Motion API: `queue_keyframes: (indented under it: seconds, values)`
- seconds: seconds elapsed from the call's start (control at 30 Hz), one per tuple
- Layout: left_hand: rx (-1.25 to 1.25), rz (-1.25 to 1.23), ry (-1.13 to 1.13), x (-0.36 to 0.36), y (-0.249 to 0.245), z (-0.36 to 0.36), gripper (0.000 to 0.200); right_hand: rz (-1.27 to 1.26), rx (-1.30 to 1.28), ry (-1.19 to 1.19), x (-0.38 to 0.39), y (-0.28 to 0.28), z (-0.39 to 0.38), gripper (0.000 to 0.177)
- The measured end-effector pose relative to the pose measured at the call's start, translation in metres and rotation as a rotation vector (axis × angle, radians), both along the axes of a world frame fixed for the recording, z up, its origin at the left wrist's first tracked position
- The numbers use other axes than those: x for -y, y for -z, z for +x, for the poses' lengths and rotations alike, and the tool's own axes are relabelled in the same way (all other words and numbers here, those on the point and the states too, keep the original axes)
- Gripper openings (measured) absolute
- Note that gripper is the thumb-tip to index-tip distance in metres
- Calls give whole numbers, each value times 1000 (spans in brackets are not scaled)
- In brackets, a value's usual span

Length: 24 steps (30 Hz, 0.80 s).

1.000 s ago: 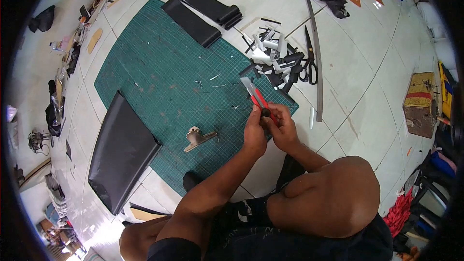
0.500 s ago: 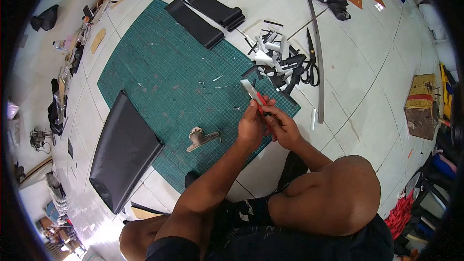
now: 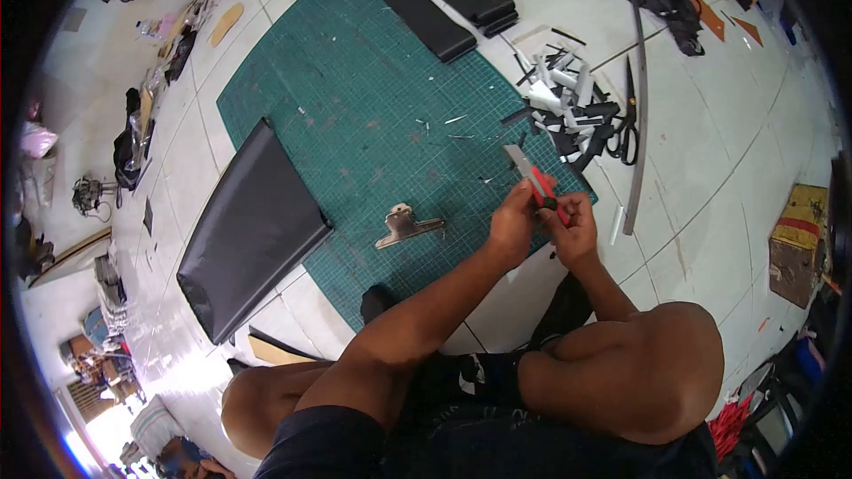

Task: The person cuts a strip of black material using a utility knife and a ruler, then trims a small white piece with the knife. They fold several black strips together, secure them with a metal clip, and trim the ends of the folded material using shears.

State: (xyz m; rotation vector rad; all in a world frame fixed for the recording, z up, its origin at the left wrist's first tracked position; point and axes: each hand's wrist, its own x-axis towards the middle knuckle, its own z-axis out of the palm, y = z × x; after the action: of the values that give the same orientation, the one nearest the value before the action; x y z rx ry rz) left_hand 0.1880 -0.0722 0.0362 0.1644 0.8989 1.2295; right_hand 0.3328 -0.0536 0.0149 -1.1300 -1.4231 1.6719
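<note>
A red utility knife (image 3: 543, 186) is held in both hands over the right edge of the green cutting mat (image 3: 337, 71), its long blade (image 3: 516, 158) out and pointing up-left. My left hand (image 3: 515, 223) is closed round the knife's side near the blade end. My right hand (image 3: 575, 229) pinches the lower part of its handle, where a black knob (image 3: 550, 203) shows. Left of the hands a metal bulldog clip (image 3: 408, 225) lies on the mat. Just beyond them is a heap of black and white offcuts (image 3: 568, 102).
Black scissors (image 3: 628, 129) and a long metal ruler (image 3: 639, 124) lie right of the heap. Folded black sheet material (image 3: 253, 231) covers the mat's left side, and black strips (image 3: 435, 13) its far edge. A worn yellow-brown box (image 3: 796, 244) stands at right.
The view has swung, so the mat and hands sit further right. My right hand's fingers have shifted on the handle, and the black knob now shows beside them.
</note>
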Motion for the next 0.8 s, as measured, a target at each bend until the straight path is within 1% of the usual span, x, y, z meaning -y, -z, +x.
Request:
queue_keyframes:
  seconds: [0.07,0.1,0.2,0.3,0.4,0.5,0.6,0.63,0.7,0.8]
  values:
    - [10,-57,-26,1,-5,1,49,38,57,-2,0,4,4,33]
    - [23,-73,-43,2,-1,4,48,81,89,53,2,2,-2,31]
    - [43,-122,-48,3,-7,-1,47,-79,-18,-84,-2,-32,-8,32]
    - [36,-116,4,6,-5,-2,47,-78,31,20,3,-9,0,28]
    - [22,-96,9,7,-2,4,47,62,-25,79,2,-5,-3,25]
    - [38,-81,-16,6,2,0,47,-91,-15,-55,-3,-23,-3,27]
    - [27,-92,-1,9,16,1,46,-128,65,1,3,-4,3,31]
    - [17,-97,14,10,18,2,46,-72,44,35,5,6,3,31]
    - [-3,-138,-22,9,6,6,40,49,1,117,8,25,2,31]
    - [1,-153,-70,8,7,5,37,82,-7,20,6,-12,-11,32]
